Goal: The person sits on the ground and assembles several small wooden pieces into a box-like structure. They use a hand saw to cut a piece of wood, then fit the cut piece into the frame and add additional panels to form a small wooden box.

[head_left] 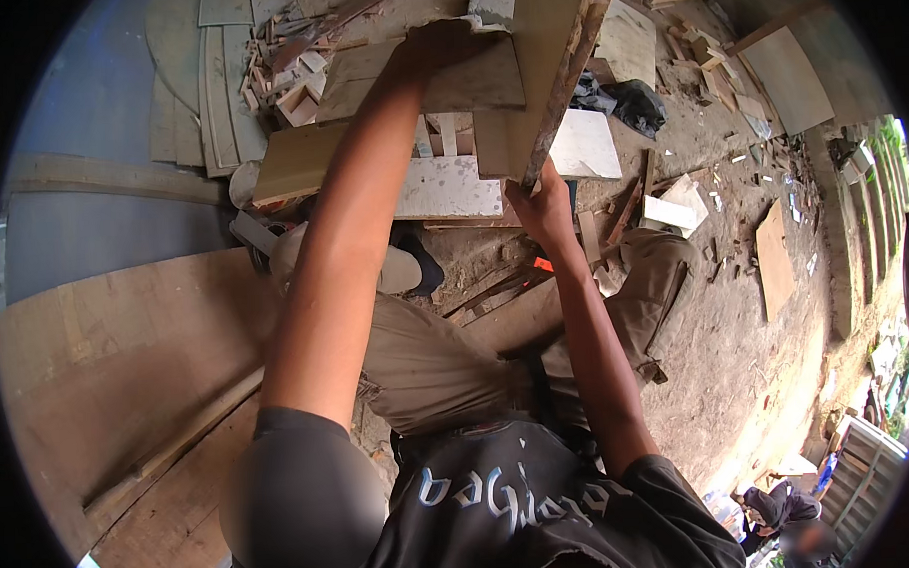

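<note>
My right hand [544, 209] is closed round the lower end of a tall wooden panel [545, 66] that stands on edge, its near edge rough and stained. My left arm reaches far forward. My left hand [448, 44] lies over the far part of a flat pale board [367, 82], close to the upright panel; its fingers are too dark and hidden to make out. Beneath these boards is a white-painted, paint-speckled plank [451, 187]. A yellowish board [295, 161] sticks out to the left of it, and a white board [585, 144] to the right.
Wood offcuts [282, 75] are heaped at the far left, beside leaning panels [230, 92]. A black plastic bag [637, 107] lies beyond the white board. Scraps litter the dirt floor [717, 355] on the right. A large curved plywood sheet [126, 346] stands left. Another person [788, 513] is at lower right.
</note>
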A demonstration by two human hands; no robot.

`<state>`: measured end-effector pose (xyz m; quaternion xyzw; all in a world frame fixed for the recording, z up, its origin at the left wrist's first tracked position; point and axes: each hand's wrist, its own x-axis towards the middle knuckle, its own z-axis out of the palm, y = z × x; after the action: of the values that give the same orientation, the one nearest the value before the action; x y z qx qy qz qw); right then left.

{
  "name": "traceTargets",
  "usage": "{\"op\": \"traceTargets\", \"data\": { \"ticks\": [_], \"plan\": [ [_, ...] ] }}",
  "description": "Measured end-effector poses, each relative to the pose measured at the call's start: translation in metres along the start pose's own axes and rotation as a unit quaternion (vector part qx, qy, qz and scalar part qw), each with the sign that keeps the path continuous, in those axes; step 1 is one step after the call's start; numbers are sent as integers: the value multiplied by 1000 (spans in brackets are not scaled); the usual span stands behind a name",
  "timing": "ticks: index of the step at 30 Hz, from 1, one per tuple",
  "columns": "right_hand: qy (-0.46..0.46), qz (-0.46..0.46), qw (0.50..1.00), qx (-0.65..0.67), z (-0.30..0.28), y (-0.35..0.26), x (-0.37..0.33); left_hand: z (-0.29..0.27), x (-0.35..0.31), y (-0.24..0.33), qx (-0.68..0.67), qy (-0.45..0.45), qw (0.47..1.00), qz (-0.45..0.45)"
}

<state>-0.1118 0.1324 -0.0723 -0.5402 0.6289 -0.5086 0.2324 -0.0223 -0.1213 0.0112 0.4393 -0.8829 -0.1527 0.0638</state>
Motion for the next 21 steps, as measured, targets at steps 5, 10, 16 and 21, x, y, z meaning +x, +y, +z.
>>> {"op": "traceTargets", "data": {
  "ticks": [5,10,16,21],
  "plan": [
    [-20,-2,1000,6,3,-4,0,-1,4,-14,-22,-19,999,15],
    [-12,-8,1000,-16,-3,-4,0,-15,-12,12,-32,-33,999,25],
    [-36,11,999,4,-1,-14,-2,5,6,-14,44,62,995,61],
    [-32,4,999,-20,-9,-20,-3,17,23,15,-325,187,891,257]
  ]
}}
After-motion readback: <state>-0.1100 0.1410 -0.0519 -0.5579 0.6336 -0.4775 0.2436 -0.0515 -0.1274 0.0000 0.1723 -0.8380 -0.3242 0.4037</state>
